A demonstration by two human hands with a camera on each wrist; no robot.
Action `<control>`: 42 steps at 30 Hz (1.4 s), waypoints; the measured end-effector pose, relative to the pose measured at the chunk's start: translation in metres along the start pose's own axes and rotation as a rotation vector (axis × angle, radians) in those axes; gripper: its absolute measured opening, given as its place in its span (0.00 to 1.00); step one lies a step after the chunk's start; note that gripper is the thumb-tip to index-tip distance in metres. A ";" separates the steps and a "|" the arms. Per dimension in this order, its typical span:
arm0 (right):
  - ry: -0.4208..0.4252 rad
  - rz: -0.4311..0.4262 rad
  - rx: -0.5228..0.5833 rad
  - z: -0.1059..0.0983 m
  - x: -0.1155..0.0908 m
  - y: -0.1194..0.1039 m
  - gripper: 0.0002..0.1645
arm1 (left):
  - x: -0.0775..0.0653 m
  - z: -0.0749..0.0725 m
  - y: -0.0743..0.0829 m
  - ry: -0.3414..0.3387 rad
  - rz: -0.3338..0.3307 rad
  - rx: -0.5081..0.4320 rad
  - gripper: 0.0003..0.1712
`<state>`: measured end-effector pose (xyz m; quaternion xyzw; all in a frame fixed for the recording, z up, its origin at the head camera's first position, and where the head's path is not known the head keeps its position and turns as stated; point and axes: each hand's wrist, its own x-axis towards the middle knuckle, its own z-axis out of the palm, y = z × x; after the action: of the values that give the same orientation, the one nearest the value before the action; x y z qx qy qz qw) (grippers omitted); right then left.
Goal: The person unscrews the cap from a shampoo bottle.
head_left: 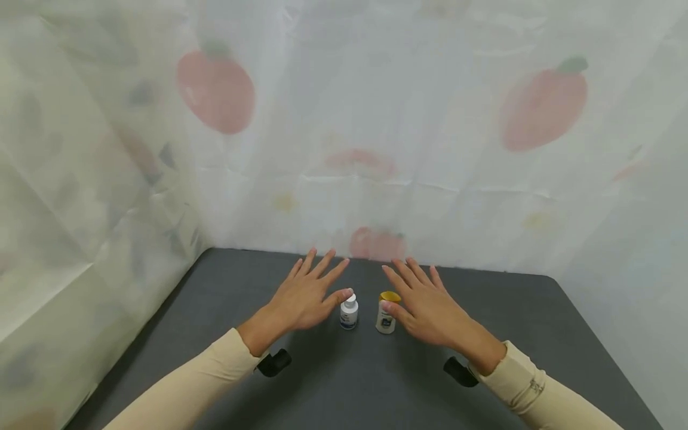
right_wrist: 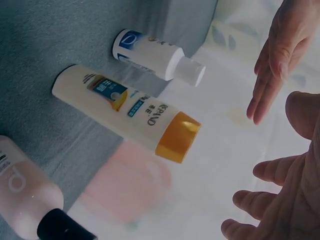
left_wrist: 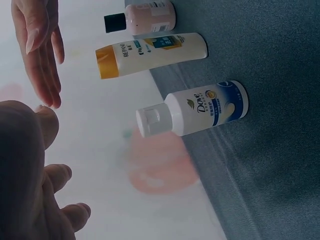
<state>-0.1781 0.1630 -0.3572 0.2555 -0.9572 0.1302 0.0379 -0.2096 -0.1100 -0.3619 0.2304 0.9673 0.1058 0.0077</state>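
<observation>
Both hands hover over the table with fingers straight and spread, holding nothing. My left hand (head_left: 306, 301) is left of a small white Dove bottle (head_left: 349, 316) with a white flip cap; its thumb overlaps the cap in the head view. Right of that stands a cream REPAND bottle (head_left: 385, 323) with a golden-yellow cap, partly covered by the thumb of my right hand (head_left: 432, 313). A pink bottle (left_wrist: 150, 19) with a black cap shows in both wrist views, but the right hand hides it in the head view. All three bottles are upright and apart.
The dark grey table (head_left: 355, 388) has rounded back corners. A pale curtain (head_left: 376, 107) printed with red fruit hangs behind it, and another sheet (head_left: 80, 209) runs along the left side. A dark wrist device (head_left: 275, 362) sits under the left cuff, with a similar one (head_left: 460, 371) at the right.
</observation>
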 end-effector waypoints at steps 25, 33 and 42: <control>-0.002 -0.025 0.060 0.007 0.019 -0.018 0.41 | 0.009 0.010 0.003 0.091 0.047 -0.019 0.40; 0.008 -0.041 0.094 0.015 0.023 -0.024 0.40 | 0.010 0.012 0.004 0.095 0.042 -0.013 0.39; 0.081 -0.069 0.222 0.027 0.030 -0.035 0.42 | 0.010 0.014 0.000 0.107 0.050 -0.094 0.40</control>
<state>-0.1870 0.1122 -0.3711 0.2856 -0.9252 0.2442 0.0527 -0.2178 -0.1030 -0.3749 0.2478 0.9543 0.1634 -0.0357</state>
